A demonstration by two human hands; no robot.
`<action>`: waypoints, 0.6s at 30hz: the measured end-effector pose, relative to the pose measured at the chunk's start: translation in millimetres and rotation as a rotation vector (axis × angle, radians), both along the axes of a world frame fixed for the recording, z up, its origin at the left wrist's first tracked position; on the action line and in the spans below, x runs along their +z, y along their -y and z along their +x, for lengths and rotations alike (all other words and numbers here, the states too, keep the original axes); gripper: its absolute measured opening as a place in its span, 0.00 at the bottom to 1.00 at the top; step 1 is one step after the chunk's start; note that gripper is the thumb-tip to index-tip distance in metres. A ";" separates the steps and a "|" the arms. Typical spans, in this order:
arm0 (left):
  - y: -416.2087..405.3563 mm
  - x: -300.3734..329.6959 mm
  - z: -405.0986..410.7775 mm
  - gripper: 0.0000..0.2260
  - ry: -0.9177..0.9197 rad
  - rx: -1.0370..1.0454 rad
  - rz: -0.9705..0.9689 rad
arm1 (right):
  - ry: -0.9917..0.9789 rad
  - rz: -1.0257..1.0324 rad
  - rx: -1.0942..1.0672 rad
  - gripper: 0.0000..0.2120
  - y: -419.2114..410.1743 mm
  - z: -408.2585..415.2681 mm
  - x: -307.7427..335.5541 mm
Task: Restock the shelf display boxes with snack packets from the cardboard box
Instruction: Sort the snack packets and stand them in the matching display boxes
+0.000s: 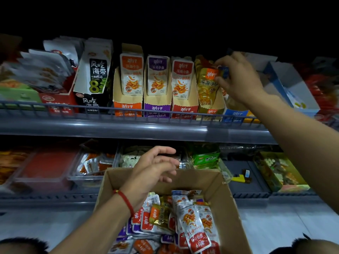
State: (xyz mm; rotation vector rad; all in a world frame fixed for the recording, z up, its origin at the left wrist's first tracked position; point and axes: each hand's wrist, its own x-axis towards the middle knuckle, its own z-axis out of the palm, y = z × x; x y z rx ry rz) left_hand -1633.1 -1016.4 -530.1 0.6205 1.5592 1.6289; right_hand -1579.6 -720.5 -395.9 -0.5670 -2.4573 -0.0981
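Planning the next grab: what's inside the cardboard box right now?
The cardboard box holds a loose heap of snack packets: red, gold, purple, orange and white. The left hand hovers open above. Lower layers and the box floor are covered.

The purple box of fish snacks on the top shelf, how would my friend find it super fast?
Look at the upper shelf with the grey rail. Four matching display boxes stand side by side in its middle; the purple box is second from the left, between the orange box and the red box. It alone has a purple front and a purple-topped packet.
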 end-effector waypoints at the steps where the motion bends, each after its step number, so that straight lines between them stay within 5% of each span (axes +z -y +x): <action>1: 0.0 -0.3 0.1 0.14 -0.002 0.002 -0.011 | 0.007 0.018 0.005 0.20 1.2 3.3 -2.2; 10: -0.8 -4.8 2.4 0.13 -0.045 0.001 -0.070 | 0.011 0.019 0.027 0.19 12.9 12.8 -7.5; 18: -1.9 -68.5 -9.5 0.10 -0.490 -0.229 -0.505 | 0.042 -0.077 0.295 0.10 86.5 62.2 -73.0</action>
